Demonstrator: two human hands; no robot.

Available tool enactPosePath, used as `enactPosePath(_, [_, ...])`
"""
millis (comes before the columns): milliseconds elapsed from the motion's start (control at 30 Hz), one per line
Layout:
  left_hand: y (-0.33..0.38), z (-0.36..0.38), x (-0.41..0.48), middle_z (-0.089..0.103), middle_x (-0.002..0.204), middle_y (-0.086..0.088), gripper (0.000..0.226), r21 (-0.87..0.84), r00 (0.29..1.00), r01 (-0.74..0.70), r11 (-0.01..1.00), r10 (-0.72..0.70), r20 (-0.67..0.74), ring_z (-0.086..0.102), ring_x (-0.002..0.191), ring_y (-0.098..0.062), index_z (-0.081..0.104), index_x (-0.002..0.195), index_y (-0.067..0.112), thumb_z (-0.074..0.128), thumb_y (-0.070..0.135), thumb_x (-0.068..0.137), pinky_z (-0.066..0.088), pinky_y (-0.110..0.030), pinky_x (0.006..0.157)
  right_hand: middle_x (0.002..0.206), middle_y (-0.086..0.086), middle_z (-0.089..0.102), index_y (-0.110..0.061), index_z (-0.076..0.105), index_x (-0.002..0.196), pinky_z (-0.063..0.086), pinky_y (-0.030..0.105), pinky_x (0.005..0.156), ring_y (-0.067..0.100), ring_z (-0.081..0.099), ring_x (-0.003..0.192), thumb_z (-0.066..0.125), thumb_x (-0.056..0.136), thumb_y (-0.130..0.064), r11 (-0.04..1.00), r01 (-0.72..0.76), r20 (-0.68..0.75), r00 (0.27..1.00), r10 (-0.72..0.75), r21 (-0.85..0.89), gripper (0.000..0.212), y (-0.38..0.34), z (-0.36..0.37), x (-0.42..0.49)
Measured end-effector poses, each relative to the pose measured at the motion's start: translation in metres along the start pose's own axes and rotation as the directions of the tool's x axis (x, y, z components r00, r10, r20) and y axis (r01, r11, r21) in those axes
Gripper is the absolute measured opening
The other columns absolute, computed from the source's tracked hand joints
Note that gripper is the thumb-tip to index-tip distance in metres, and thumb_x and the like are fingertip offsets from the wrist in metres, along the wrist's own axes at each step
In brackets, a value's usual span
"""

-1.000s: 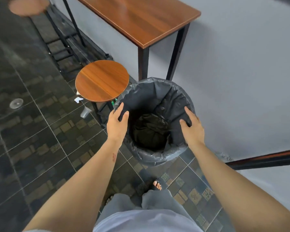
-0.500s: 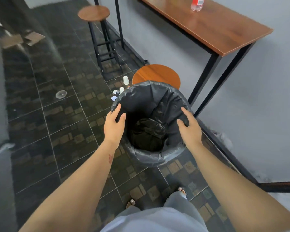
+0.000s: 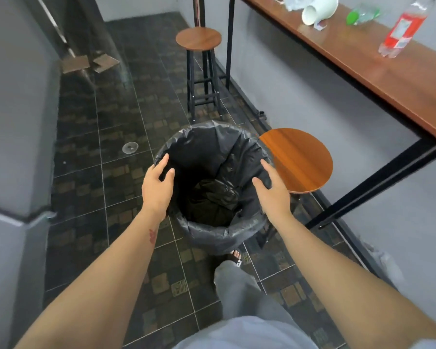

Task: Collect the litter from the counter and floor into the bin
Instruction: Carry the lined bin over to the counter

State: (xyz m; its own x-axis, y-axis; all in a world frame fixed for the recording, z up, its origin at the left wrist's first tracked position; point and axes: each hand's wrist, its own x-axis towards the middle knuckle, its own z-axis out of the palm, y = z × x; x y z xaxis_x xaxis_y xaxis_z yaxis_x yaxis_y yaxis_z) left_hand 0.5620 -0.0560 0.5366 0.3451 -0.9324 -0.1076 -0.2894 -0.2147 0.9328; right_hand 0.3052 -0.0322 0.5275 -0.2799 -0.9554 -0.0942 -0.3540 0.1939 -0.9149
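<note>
1. head view: a bin lined with a black bag sits at the middle of the frame on the dark tiled floor.
2. left hand clasps the bin's left rim, fingers curled over the bag's edge.
3. right hand grips the right rim, thumb inside against the liner.
4. a round wooden stool stands just right of the bin, its seat touching or overlapping the rim from this angle; a second stool is at upper centre.
5. along the upper right runs the wooden counter, bearing litter: a tipped white cup, a green-capped bottle, and a red-labelled plastic bottle.
6. flattened cardboard lies on the floor at upper left.
</note>
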Motion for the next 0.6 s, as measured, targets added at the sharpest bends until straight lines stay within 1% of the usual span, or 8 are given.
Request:
enactPosePath(100, [0.008,0.002,0.05,0.041,0.149,0.002,0.043,0.008,1.0,-0.016,1.0,0.016,-0.021,0.034,0.138,-0.016,0.049,0.139,0.039,0.053,0.025,0.099,0.028,-0.04,0.114,0.153,-0.014,0.037,-0.046,0.04,0.142,0.044,0.007,0.089,0.008,0.038,0.134,0.057,0.096,-0.032,1.0,0.029,0.019,0.999,-0.029,0.007,0.05,-0.015,0.023,0.049])
enactPosePath(200, [0.025,0.008,0.103,0.039,0.15,-0.002,0.043,0.03,0.999,-0.014,0.999,0.016,-0.045,0.033,0.139,-0.017,0.05,0.139,0.039,0.053,0.025,0.099,0.027,-0.042,0.115,0.153,-0.014,0.036,-0.049,0.04,0.141,0.048,0.025,0.098,0.013,0.038,0.137,0.056,0.096,-0.034,1.0,0.019,0.037,0.999,-0.019,0.0,0.05,-0.034,0.04,0.102])
enactPosePath(267, [0.036,0.016,0.135,0.039,0.15,-0.002,0.043,0.031,0.998,-0.018,0.999,0.02,-0.051,0.033,0.139,-0.017,0.05,0.139,0.038,0.053,0.023,0.099,0.026,-0.04,0.115,0.153,-0.013,0.036,-0.049,0.039,0.141,0.052,0.008,0.071,0.01,0.047,0.129,0.056,0.097,-0.034,1.0,-0.002,0.043,0.999,0.001,0.017,0.05,-0.045,0.048,0.136])
enactPosePath(333, [0.047,0.026,0.165,0.039,0.15,-0.001,0.043,0.016,0.998,-0.027,1.0,0.028,-0.064,0.033,0.138,-0.016,0.051,0.138,0.038,0.053,0.022,0.099,0.025,-0.033,0.114,0.153,-0.012,0.036,-0.047,0.039,0.142,0.041,-0.002,0.053,0.001,0.054,0.115,0.056,0.097,-0.032,1.0,0.009,0.034,0.999,-0.01,0.025,0.05,-0.052,0.055,0.168])
enactPosePath(400, [0.056,0.037,0.191,0.04,0.148,-0.001,0.043,0.014,0.998,-0.024,1.0,0.024,-0.061,0.035,0.137,-0.015,0.052,0.137,0.038,0.053,0.02,0.098,0.025,-0.027,0.111,0.153,-0.013,0.036,-0.046,0.039,0.142,0.05,0.006,0.07,0.01,0.048,0.128,0.055,0.097,-0.032,1.0,0.022,0.006,1.0,-0.022,0.02,0.05,-0.06,0.059,0.195])
enactPosePath(467, [0.062,0.046,0.215,0.042,0.146,-0.001,0.043,0.017,0.999,-0.019,1.0,0.02,-0.043,0.036,0.135,-0.014,0.052,0.137,0.038,0.053,0.019,0.098,0.026,-0.026,0.11,0.154,-0.013,0.035,-0.048,0.039,0.142,0.05,0.038,0.1,0.018,0.042,0.136,0.054,0.097,-0.032,1.0,-0.011,-0.017,1.0,0.011,0.017,0.05,-0.065,0.064,0.217])
enactPosePath(533, [0.067,0.057,0.24,0.043,0.145,0.001,0.043,0.0,0.999,-0.035,0.999,0.035,-0.014,0.037,0.135,-0.014,0.052,0.137,0.037,0.053,0.019,0.099,0.027,-0.029,0.112,0.154,-0.014,0.034,-0.05,0.038,0.141,0.047,0.051,0.101,0.02,0.043,0.136,0.054,0.097,-0.033,1.0,-0.029,-0.038,0.999,0.03,0.007,0.05,-0.067,0.066,0.236])
enactPosePath(600, [0.072,0.07,0.269,0.045,0.144,0.003,0.044,-0.005,0.998,-0.05,0.999,0.05,0.034,0.037,0.135,-0.014,0.052,0.138,0.037,0.053,0.019,0.099,0.028,-0.035,0.114,0.154,-0.015,0.034,-0.053,0.037,0.14,0.047,0.053,0.101,0.024,0.049,0.129,0.055,0.096,-0.034,0.999,-0.049,-0.065,0.997,0.049,0.007,0.051,-0.07,0.068,0.257])
